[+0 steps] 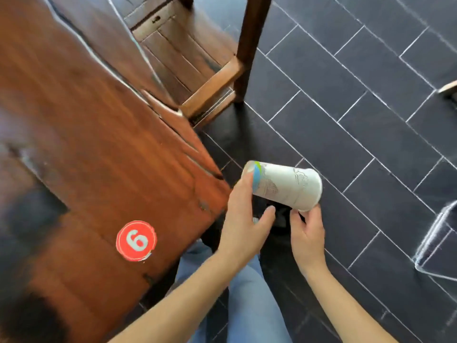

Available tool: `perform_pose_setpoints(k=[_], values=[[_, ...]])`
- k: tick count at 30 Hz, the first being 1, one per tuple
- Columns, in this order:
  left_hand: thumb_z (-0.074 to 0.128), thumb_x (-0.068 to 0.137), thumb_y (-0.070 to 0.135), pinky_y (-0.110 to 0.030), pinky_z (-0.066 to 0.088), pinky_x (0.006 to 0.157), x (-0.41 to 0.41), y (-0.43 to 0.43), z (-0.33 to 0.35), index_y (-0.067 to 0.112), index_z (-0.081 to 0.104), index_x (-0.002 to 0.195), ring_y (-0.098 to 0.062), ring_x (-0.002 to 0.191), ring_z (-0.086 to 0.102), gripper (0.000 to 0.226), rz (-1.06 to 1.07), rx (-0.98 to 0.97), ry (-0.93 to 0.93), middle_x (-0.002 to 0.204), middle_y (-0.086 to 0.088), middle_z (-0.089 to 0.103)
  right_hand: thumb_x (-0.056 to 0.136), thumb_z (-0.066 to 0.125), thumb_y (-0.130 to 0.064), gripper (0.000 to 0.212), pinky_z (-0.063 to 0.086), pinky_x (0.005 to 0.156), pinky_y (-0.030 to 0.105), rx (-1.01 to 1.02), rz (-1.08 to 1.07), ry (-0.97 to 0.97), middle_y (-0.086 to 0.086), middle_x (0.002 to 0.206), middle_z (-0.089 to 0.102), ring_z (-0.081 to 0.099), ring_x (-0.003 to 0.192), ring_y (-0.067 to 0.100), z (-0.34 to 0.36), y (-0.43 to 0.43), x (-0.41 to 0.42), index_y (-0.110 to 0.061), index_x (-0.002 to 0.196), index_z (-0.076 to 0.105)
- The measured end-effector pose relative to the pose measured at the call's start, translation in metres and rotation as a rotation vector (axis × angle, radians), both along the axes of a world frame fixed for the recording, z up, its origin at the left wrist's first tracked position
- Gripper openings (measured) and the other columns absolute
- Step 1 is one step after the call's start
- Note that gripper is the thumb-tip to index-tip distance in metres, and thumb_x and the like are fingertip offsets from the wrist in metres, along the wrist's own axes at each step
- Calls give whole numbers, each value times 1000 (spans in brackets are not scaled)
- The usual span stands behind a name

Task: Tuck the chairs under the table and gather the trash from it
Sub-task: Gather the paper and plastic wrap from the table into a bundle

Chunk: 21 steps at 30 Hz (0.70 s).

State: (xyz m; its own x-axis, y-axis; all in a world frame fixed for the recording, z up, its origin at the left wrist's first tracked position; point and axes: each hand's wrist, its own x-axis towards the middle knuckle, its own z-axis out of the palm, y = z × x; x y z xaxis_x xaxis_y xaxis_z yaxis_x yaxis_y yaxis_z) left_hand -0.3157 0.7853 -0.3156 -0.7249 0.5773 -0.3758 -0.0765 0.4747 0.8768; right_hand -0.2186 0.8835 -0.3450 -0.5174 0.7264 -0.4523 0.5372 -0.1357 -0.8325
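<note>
A white paper cup (284,185) with a blue and green band lies on its side in the air, just off the table's corner. My left hand (243,219) grips its banded end with the fingers spread. My right hand (308,235) pinches the cup's other end from below. The red-brown wooden table (94,149) fills the left side and carries a round red sticker (136,240) with a number. A wooden chair (195,58) stands at the table's far edge, its seat partly under the tabletop.
Dark tiled floor (358,107) spreads to the right. A clear frame-like object (435,243) stands at the right edge. My legs in blue jeans (249,305) are below the hands. A pale object (448,86) pokes in at the far right.
</note>
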Motion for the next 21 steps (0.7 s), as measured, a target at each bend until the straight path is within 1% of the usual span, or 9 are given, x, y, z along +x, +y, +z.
perform_pose_setpoints(k=[2,4,6,8,9,11,14,16,21], values=[[58,82,22,-23,28,113,16,28,-14,23,26,147,4,132,32,72,-75,-36,-79,143,15,37,94,48,-2,20,43,72,8,-27,-32,-93,-7,104,63,59,93,-10,-13,21,32,-18,105,46],[56,80,28,-23,32,108,29,50,-30,28,30,144,5,124,37,69,-134,-115,-143,133,21,41,94,49,-5,19,43,68,11,-51,-35,-213,2,112,61,59,102,8,-30,31,62,-14,109,43],[52,76,35,-27,40,102,36,70,-46,31,35,141,-2,117,48,67,-171,-203,-206,128,18,50,93,49,-7,29,43,71,15,-89,-73,-281,5,118,59,58,107,16,-47,35,85,-14,119,39],[49,74,37,-31,45,97,40,86,-62,31,27,144,-14,112,56,74,-207,-283,-305,127,10,55,92,48,-6,45,43,78,23,-131,-144,-305,5,123,57,56,108,16,-59,38,98,-18,132,32],[49,74,37,-36,43,102,42,93,-71,28,17,148,-20,119,53,81,-237,-319,-349,135,4,53,92,47,-5,51,42,82,25,-149,-181,-312,5,126,56,55,109,15,-64,40,102,-20,137,28],[53,79,32,-45,26,115,45,102,-90,22,0,151,-24,139,33,90,-304,-374,-387,153,-2,33,93,46,-2,62,41,91,26,-194,-265,-316,4,137,50,53,117,15,-73,45,108,-21,145,19],[59,86,18,-52,11,119,48,107,-118,21,-9,150,-22,148,7,94,-324,-469,-372,161,0,-1,94,46,-3,68,38,94,25,-266,-359,-340,0,152,33,45,129,17,-82,56,112,-23,150,11],[60,86,21,-53,11,119,46,110,-128,22,-8,150,-20,148,5,93,-347,-502,-303,161,2,-3,95,47,-6,68,37,95,25,-263,-333,-355,-1,154,28,44,130,17,-85,63,112,-23,150,11],[59,89,29,-52,15,118,33,117,-117,24,-1,151,-20,147,12,86,-401,-484,-136,160,2,7,95,46,-10,65,36,96,25,-195,-167,-361,-4,154,28,45,128,13,-81,77,100,-25,149,15]])
